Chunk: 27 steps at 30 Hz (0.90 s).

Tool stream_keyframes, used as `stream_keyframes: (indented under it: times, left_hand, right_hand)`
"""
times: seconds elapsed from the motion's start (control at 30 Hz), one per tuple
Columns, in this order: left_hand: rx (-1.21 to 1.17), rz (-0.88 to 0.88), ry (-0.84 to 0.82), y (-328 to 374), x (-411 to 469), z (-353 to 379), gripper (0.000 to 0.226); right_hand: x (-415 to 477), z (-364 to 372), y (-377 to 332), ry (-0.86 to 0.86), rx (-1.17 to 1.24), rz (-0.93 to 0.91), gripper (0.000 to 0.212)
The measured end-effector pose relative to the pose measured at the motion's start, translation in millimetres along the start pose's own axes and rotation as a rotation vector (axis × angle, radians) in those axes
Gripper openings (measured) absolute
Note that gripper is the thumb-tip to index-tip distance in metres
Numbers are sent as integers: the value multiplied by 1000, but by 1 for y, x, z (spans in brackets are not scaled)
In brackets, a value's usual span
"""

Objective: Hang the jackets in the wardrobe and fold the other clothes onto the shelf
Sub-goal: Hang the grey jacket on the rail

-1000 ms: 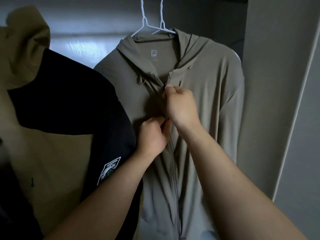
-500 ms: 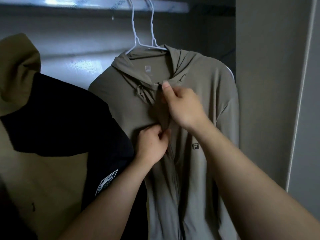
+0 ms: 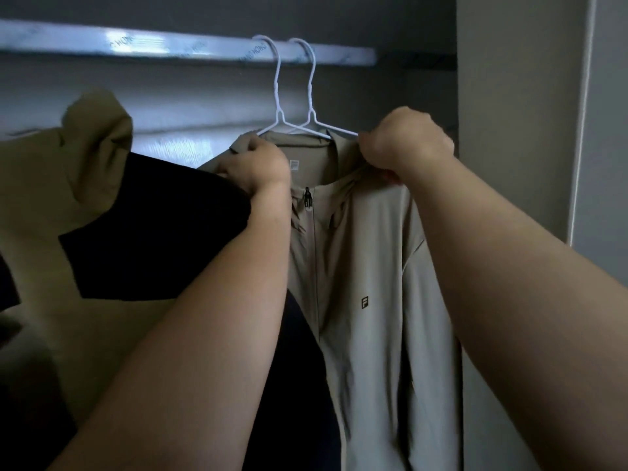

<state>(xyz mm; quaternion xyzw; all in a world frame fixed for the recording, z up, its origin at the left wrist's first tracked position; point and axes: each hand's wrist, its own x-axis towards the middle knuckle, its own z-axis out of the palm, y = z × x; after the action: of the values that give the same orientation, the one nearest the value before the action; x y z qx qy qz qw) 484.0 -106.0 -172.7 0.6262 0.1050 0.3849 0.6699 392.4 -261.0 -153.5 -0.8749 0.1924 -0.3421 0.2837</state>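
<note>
1. A pale rail (image 3: 187,45) is running across the top of the wardrobe, and two white wire hangers (image 3: 277,79) are hooking over it side by side, near its right end.
2. The beige zip jacket (image 3: 367,266) is hanging straight below that right part of the rail, with its shoulders spreading out under the hangers' arms. I cannot tell which of the two hangers is carrying it.
3. Its zip pull (image 3: 307,198) is sitting high on the closed front, just under the collar. A small dark logo (image 3: 365,302) is showing lower down on the chest.
4. The left hand (image 3: 258,164) is reaching up below the rail, with its fingers curling tightly round the collar fabric under the left-hand hanger arm.
5. The right hand (image 3: 404,144) is gripping the other side of the collar below the rail's right end. Its fingers are bunching together on the cloth just beside the tip of the wire arm.
6. An olive-and-black jacket (image 3: 102,215) is hanging below the rail's left stretch, and its black shoulder is overlapping the beige jacket's edge beneath the left hand.
7. The wardrobe's side wall (image 3: 509,130) is standing just beyond the rail's right end.
</note>
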Motion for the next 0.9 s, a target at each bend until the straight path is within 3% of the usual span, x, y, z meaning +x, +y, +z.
stream_keyframes:
  times: [0.17, 0.23, 0.3, 0.5, 0.6, 0.7, 0.8, 0.9]
  left_hand:
    - [81, 49, -139, 3, 25, -12, 43]
    - [45, 92, -185, 4, 32, -24, 19]
    - [55, 160, -231, 7, 37, -38, 19]
    - [113, 409, -297, 3, 46, -68, 11]
    - [116, 606, -320, 1, 45, -74, 4]
    - [33, 571, -405, 8, 36, -81, 9]
    - [-15, 547, -507, 14, 34, -87, 13]
    - [-26, 586, -556, 13, 38, -93, 38]
  right_hand:
    - [1, 6, -8, -113, 397, 68, 13]
    - [2, 9, -11, -126, 446, 85, 5]
    - [2, 8, -16, -99, 453, 70, 3]
    - [0, -3, -58, 71, 86, -200, 32]
    - [-5, -5, -81, 115, -138, -389, 25]
    - [-11, -3, -95, 163, -261, -553, 27]
    - [-13, 1, -98, 41, -178, -679, 22]
    - [-12, -3, -85, -63, 242, -573, 26]
